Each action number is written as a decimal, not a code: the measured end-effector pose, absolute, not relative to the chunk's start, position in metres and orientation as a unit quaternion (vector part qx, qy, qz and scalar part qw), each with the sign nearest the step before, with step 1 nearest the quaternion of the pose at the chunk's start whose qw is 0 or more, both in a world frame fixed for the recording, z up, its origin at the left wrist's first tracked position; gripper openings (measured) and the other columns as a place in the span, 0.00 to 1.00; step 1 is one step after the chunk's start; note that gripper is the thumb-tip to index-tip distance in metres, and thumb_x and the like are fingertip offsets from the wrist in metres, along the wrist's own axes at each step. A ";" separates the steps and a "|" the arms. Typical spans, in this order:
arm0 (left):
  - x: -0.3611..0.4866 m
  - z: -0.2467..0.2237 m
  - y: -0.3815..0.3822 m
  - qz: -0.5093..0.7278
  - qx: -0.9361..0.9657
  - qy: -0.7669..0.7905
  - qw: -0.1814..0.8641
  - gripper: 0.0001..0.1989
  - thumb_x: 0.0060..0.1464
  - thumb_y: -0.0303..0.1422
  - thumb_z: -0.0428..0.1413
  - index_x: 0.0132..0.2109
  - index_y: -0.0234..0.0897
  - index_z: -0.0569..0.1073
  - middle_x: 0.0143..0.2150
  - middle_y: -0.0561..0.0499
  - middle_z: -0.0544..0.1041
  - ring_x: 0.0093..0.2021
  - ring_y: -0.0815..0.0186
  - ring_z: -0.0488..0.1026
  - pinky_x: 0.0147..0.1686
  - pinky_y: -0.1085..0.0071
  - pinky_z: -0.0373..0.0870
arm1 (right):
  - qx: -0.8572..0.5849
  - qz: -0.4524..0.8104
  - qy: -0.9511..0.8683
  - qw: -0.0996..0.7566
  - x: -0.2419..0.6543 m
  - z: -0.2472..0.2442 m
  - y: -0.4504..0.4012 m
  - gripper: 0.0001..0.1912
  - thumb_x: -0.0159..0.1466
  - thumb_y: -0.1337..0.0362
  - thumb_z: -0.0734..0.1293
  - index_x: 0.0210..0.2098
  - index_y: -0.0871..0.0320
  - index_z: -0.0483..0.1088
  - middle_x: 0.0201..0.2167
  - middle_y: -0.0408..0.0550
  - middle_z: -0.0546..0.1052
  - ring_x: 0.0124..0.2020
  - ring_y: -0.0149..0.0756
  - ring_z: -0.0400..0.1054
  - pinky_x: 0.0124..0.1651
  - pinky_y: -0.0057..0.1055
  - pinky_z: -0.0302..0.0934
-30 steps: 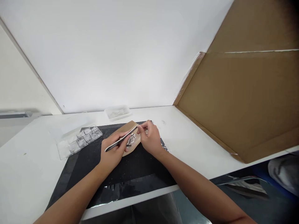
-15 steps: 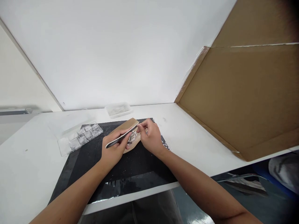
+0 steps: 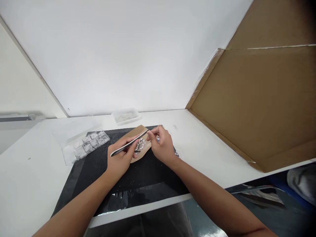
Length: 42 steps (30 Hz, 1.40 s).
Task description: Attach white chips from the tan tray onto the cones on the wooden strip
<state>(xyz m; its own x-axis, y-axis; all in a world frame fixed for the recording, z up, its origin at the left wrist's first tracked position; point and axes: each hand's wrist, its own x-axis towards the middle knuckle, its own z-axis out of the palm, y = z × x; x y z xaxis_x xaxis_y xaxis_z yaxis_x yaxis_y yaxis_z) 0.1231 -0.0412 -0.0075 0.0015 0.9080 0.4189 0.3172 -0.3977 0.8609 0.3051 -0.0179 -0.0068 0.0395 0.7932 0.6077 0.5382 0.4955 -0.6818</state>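
My left hand (image 3: 120, 159) is closed around a nail file (image 3: 125, 147), a long flat strip with a dark face and a pale edge, slanting up to the right. At its far end is my right hand (image 3: 161, 143), thumb and fingertips pinched together. Whatever those fingertips hold is too small and hidden to make out. Beneath both hands lies a tan paper-like sheet or pouch (image 3: 136, 130), with small whitish pieces (image 3: 141, 144) heaped on it. A black mat (image 3: 145, 179) is under all this.
To the left, a clear compartment box (image 3: 85, 145) holds whitish contents. A translucent tray (image 3: 125, 116) stands behind the mat, near the white wall (image 3: 118, 59). Small white pieces (image 3: 178, 153) lie by the mat's right edge. A cardboard panel (image 3: 256, 98) stands upright at the right.
My right hand has shifted slightly right, and its fingertips now sit at the file's tip. My left hand keeps its hold on the file. The view has moved a little.
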 end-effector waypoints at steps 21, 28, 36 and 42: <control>0.123 -0.009 -0.042 0.535 0.649 0.464 0.277 0.12 0.63 0.39 0.62 0.49 0.41 0.84 0.29 0.54 0.83 0.22 0.69 0.77 0.27 0.76 0.73 | -0.472 0.125 -0.711 0.507 0.295 -0.014 -0.018 0.11 0.73 0.60 0.65 0.33 0.52 0.65 0.28 0.41 0.80 0.33 0.39 0.75 0.51 0.40 0.62; 0.123 -0.006 -0.043 0.524 0.670 0.457 0.260 0.11 0.63 0.38 0.62 0.50 0.42 0.84 0.26 0.56 0.81 0.22 0.71 0.77 0.28 0.77 0.72 | -0.498 0.151 -0.671 0.528 0.306 -0.011 -0.011 0.11 0.73 0.59 0.65 0.33 0.52 0.66 0.28 0.43 0.80 0.31 0.39 0.74 0.40 0.36 0.64; 0.122 -0.006 -0.042 0.539 0.650 0.458 0.279 0.11 0.63 0.38 0.63 0.49 0.41 0.84 0.30 0.54 0.83 0.22 0.71 0.77 0.26 0.77 0.72 | -0.463 0.122 -0.715 0.509 0.295 -0.015 -0.017 0.10 0.73 0.61 0.65 0.33 0.52 0.66 0.29 0.41 0.80 0.34 0.39 0.74 0.52 0.41 0.59; 0.122 -0.007 -0.042 0.529 0.660 0.461 0.267 0.11 0.63 0.37 0.62 0.50 0.41 0.84 0.26 0.56 0.81 0.22 0.71 0.76 0.28 0.76 0.72 | -0.494 0.145 -0.676 0.527 0.307 -0.015 -0.007 0.11 0.73 0.59 0.65 0.33 0.52 0.66 0.28 0.42 0.80 0.31 0.39 0.73 0.42 0.37 0.62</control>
<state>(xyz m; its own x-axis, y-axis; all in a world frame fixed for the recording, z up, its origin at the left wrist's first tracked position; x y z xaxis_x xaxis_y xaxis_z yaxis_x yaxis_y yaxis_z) 0.1223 -0.0419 -0.0070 0.0144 0.8918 0.4522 0.3261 -0.4317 0.8410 0.3071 -0.0065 -0.0151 0.0434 0.8208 0.5695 0.5158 0.4698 -0.7164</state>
